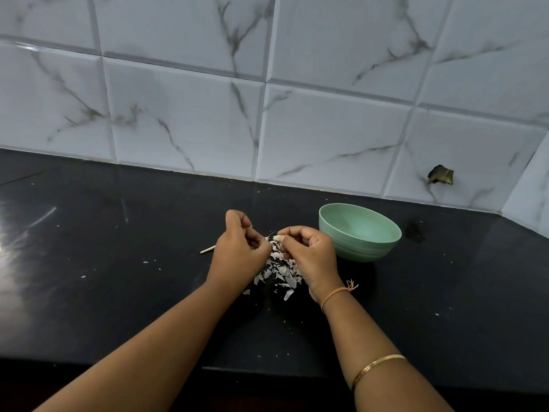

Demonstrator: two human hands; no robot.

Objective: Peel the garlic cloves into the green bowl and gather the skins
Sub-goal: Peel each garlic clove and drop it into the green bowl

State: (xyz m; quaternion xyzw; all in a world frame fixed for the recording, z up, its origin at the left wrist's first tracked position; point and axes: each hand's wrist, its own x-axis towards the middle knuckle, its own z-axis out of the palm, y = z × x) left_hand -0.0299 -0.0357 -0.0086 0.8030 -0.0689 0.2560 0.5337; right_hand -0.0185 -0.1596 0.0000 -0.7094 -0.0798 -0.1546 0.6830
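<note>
Hands first: two of them, meeting over the middle of the black counter (118, 278). The left hand (237, 248) has its fingers curled in and the right hand (312, 257) is curled the same way. Between them sits one small pale garlic clove (277, 238). The right thumb and fingertips pinch the clove itself, while the left fingertips pinch at its papery end, where a wisp of skin sticks up. So the grip on both sides is closed down tight on that single clove.

The clove is held up above the counter, just left of the one green bowl (356, 251), which sits upright close beside the right hand. Directly under the hands there's one loose heap of skins (280, 273), white flakes too many to count, with stray crumbs scattered further out. One little pale stick (207, 250) lies flat just left of the left hand.

The right arm wears two bands: one orange thread (335, 294) at the wrist and one gold bangle (377, 367) further up the forearm. Behind it all are marble-look wall tiles (326, 129), with one chipped hole (441, 175) off to the right.
</note>
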